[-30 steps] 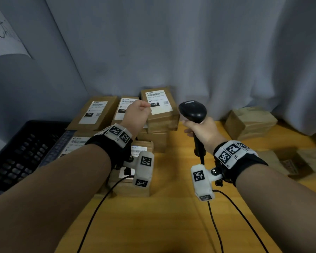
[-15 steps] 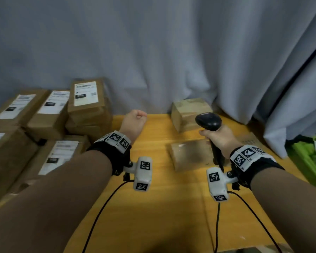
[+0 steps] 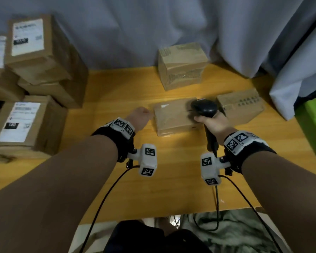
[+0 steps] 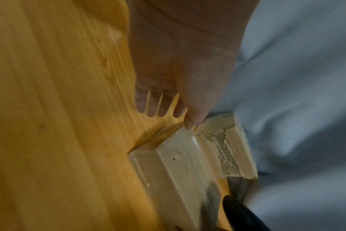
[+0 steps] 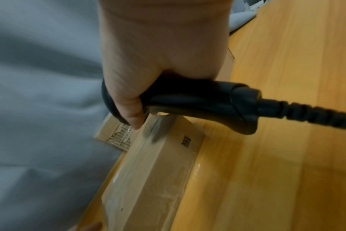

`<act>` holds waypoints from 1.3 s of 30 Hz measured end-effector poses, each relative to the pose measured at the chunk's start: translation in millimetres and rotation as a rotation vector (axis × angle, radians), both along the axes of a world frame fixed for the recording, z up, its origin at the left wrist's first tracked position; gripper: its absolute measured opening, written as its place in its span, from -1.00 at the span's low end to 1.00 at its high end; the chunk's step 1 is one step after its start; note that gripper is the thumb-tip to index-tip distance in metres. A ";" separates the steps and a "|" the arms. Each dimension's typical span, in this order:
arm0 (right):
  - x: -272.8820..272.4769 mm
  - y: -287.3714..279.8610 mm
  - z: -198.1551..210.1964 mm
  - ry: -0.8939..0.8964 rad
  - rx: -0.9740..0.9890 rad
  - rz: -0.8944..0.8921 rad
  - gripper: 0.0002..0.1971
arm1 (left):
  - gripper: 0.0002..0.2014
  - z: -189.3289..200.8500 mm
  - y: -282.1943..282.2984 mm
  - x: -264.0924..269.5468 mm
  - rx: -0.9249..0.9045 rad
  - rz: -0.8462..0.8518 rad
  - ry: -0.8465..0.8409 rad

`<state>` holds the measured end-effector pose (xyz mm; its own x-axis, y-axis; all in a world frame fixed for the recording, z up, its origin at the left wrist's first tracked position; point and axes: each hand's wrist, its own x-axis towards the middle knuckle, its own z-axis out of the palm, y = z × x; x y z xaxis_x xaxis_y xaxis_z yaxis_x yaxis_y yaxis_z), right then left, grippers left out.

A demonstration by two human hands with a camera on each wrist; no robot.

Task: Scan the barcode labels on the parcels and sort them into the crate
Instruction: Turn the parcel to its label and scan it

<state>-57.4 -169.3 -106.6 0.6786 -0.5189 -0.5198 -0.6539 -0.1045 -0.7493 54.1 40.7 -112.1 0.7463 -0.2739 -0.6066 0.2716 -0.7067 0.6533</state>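
Observation:
A flat brown parcel (image 3: 171, 116) lies mid-table, its taped top (image 5: 148, 171) up and no label showing. My left hand (image 3: 140, 116) is at its left end, holding nothing. In the left wrist view the left hand's fingers (image 4: 158, 107) hang straight and the thumb tip sits at the parcel's corner (image 4: 180, 140); contact is unclear. My right hand (image 3: 214, 124) grips the black barcode scanner (image 3: 204, 107) by its handle (image 5: 198, 101), the head over the parcel's right end. Labelled parcels (image 3: 28, 36) are stacked at the left.
A cube-shaped box (image 3: 182, 65) stands at the back by the grey curtain (image 3: 153, 24). Another unlabelled box (image 3: 242, 106) lies right of the scanner. A green plastic bin (image 3: 315, 125) sits past the table's right edge. Cables trail off the near table edge (image 3: 171, 210).
The view has swung right, leaving the black crate out of sight. Both hands moved from the labelled stack to the flat parcel; the left hand's fist has loosened.

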 end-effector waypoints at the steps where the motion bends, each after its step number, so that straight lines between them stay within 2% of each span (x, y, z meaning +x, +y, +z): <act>1: -1.5 1.6 -4.1 -0.013 0.023 -0.021 -0.63 | -0.82 -0.7 -0.3 -5.4 0.038 -0.059 0.067; 2: -3.1 2.7 -7.2 -0.023 0.041 -0.051 -0.60 | -0.77 -4.5 0.0 -8.9 0.045 -0.104 0.111; 3: -4.3 4.0 -8.1 -0.032 0.056 -0.081 -0.59 | -0.62 -4.0 0.8 -12.7 0.030 -0.104 0.168; 4: -4.5 5.4 -7.3 -0.040 0.074 -0.107 -0.59 | -0.48 -6.0 2.5 -13.4 0.001 -0.075 0.201; 6: -1.0 7.0 -3.6 -0.054 0.120 -0.143 -0.64 | -0.39 -4.8 5.3 -12.0 -0.073 0.046 0.252; 10: 14.1 11.3 13.4 -0.145 0.188 -0.179 -0.86 | -0.40 16.6 13.0 1.1 -0.276 0.336 0.233; 12: 22.3 16.6 24.9 -0.193 0.204 -0.169 -0.87 | -0.41 30.5 18.8 7.9 -0.333 0.395 0.236; 15: 32.8 25.1 38.9 -0.246 0.263 -0.188 -0.83 | -0.53 47.4 30.6 10.2 -0.374 0.379 0.245; 19: 42.2 36.4 55.4 -0.304 0.403 -0.205 -0.80 | -0.38 59.2 51.1 13.9 -0.415 0.409 0.154; 22: 48.1 43.5 64.5 -0.320 0.466 -0.216 -0.82 | -0.48 73.2 61.4 16.4 -0.411 0.322 0.098; 24: 52.8 48.0 71.2 -0.325 0.487 -0.206 -0.78 | -0.46 84.4 68.6 19.9 -0.397 0.310 0.042; 26: 57.1 50.7 77.9 -0.338 0.493 -0.202 -0.78 | -0.43 94.6 73.8 23.6 -0.384 0.316 0.024; 28: 60.4 52.0 82.2 -0.364 0.503 -0.201 -0.72 | -0.47 102.1 76.7 27.9 -0.408 0.299 0.087; 31: 63.0 56.4 85.2 -0.366 0.447 -0.162 -0.77 | -0.43 111.0 72.4 31.3 -0.541 0.396 0.156; 33: 65.1 60.5 83.6 -0.352 0.361 -0.133 -0.85 | -0.52 113.9 66.7 33.8 -0.587 0.454 0.081; 37: 67.4 62.3 81.5 -0.357 0.278 -0.091 -0.85 | -0.72 110.7 63.3 35.1 -0.569 0.527 -0.055; 39: 64.4 61.7 84.3 -0.377 0.323 -0.097 -0.86 | -0.68 107.3 66.2 37.0 -0.587 0.502 -0.057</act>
